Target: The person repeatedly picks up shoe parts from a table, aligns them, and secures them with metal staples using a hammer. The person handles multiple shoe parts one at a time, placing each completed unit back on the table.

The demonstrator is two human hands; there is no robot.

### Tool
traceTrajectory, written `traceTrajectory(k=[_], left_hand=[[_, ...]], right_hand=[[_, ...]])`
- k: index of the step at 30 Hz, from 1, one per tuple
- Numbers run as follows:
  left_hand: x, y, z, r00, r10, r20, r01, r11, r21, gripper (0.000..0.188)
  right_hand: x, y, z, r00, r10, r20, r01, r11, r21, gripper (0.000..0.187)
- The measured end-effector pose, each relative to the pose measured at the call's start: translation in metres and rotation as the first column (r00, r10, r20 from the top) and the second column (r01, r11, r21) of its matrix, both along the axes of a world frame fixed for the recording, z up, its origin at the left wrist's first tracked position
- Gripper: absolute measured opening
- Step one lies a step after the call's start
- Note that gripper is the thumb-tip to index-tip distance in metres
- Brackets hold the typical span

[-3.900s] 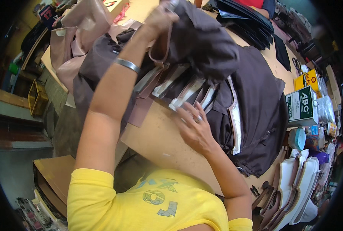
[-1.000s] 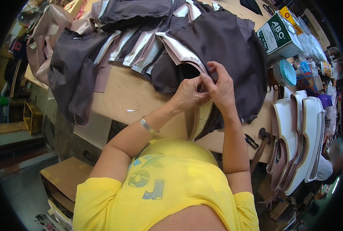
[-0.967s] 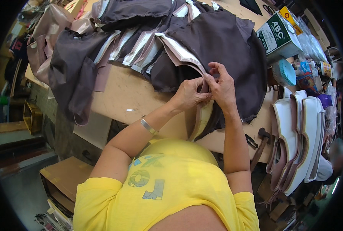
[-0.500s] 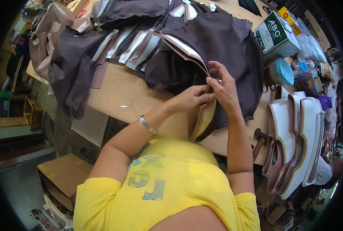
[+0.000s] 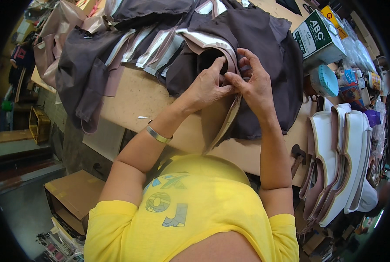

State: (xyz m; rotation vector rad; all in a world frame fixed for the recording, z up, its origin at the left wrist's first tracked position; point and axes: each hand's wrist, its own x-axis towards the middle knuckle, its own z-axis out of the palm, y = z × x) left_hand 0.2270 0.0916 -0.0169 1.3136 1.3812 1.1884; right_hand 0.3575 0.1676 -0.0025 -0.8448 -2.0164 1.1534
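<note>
My left hand [image 5: 209, 86] pinches the edge of a brown leather-like panel [image 5: 222, 120]. Beside it, my right hand [image 5: 255, 87] grips the same edge between thumb and fingers, its other fingers curled above. The panel's pale edge hangs down toward my yellow shirt. Above my hands the piece bends into a rounded opening with a mauve and white rim [image 5: 203, 38]. Dark brown lining cloth [image 5: 269, 65] is joined to it and spreads over the table on both sides.
More dark cloth pieces [image 5: 83, 61] with white-edged strips lie at the left on the tan table [image 5: 138, 96]. To the right are a stack of white curved panels [image 5: 348, 153], a hammer [image 5: 298, 156], a green and white box [image 5: 319, 37] and a turquoise-lidded jar [image 5: 325, 81].
Both hands have moved up along the edge, the left one also slightly inward. The rim above them has bent into a rounder opening, and the hanging panel has swung left.
</note>
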Motion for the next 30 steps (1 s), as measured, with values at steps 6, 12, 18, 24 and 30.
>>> traceTrajectory(k=[6, 12, 18, 24, 30], left_hand=[[-0.019, 0.002, -0.022, 0.984, 0.13, -0.125, -0.127, 0.991, 0.032, 0.039], [-0.096, -0.017, -0.029, 0.652, 0.318, -0.688, -0.429, 0.903, 0.01, 0.045], [-0.041, -0.049, -0.008, 0.671, 0.326, -0.666, 0.051, 0.876, 0.48, 0.045], [0.0, -0.056, 0.006, 0.753, -0.046, -0.656, 0.251, 0.942, 0.223, 0.025], [0.005, -0.05, 0.043, 0.926, 0.008, -0.378, 0.035, 0.994, 0.104, 0.013]], right_hand=[[0.015, 0.025, -0.022, 0.984, -0.102, -0.149, 0.087, 0.991, -0.102, 0.043], [0.069, 0.076, -0.041, 0.911, -0.306, -0.277, 0.195, 0.911, -0.365, 0.043], [0.064, 0.07, -0.058, 0.912, -0.377, -0.16, 0.297, 0.877, -0.377, 0.042], [0.056, 0.072, -0.066, 0.918, -0.39, -0.072, 0.391, 0.92, 0.005, 0.037], [0.062, -0.006, 0.016, 0.994, -0.069, -0.088, 0.082, 0.985, 0.151, 0.033]])
